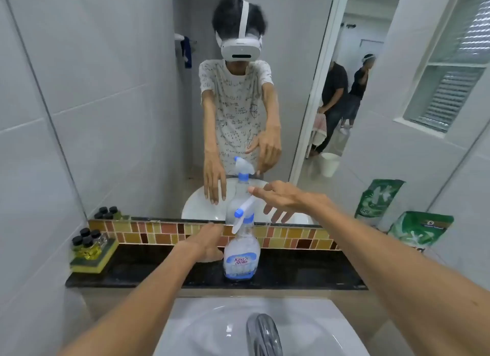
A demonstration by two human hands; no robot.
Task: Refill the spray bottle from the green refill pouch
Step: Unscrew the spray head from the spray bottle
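On the dark bathroom shelf, reaching for the spray bottle: left hand just beside it, grip unclear, right hand open above; unscrewing next, pouch waiting right of the bottle.

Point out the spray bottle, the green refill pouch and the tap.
spray bottle (241, 260): head view, on its labelled body.
green refill pouch (417, 229): head view, on its front face, right end of the ledge.
tap (261, 333): head view, on the spout's top.
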